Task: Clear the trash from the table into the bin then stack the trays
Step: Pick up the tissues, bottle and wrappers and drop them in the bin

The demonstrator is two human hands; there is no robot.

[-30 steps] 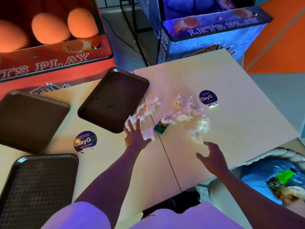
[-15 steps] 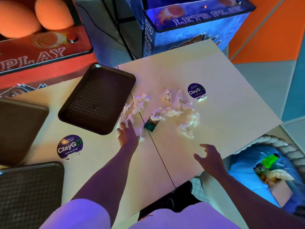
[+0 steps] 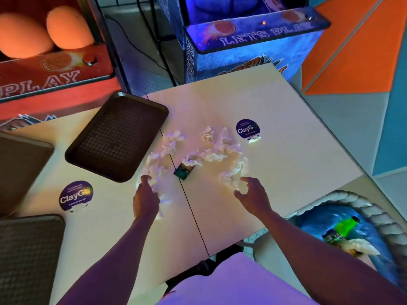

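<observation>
Several crumpled white napkins (image 3: 211, 150) lie in a loose heap across the middle of the pale table (image 3: 297, 159), around a small dark green wrapper (image 3: 184, 171). My left hand (image 3: 145, 198) rests on the left end of the heap, fingers over the paper. My right hand (image 3: 253, 194) reaches the right end with spread, bent fingers touching a napkin (image 3: 233, 177). Three dark brown trays sit at the left: one (image 3: 116, 137) beside the napkins, one (image 3: 19, 170) at the far left, one (image 3: 26, 260) at the near left.
A bin (image 3: 352, 234) with a blue liner stands by the table's near right corner, holding a green bottle and paper. Two round ClayGo stickers (image 3: 247, 129) (image 3: 76, 195) are on the tabletop. Arcade basketball machines (image 3: 253, 40) stand behind the table.
My right hand has moved forward from the table's near edge onto the right end of the napkin heap. My left hand stays on the left end of the heap.
</observation>
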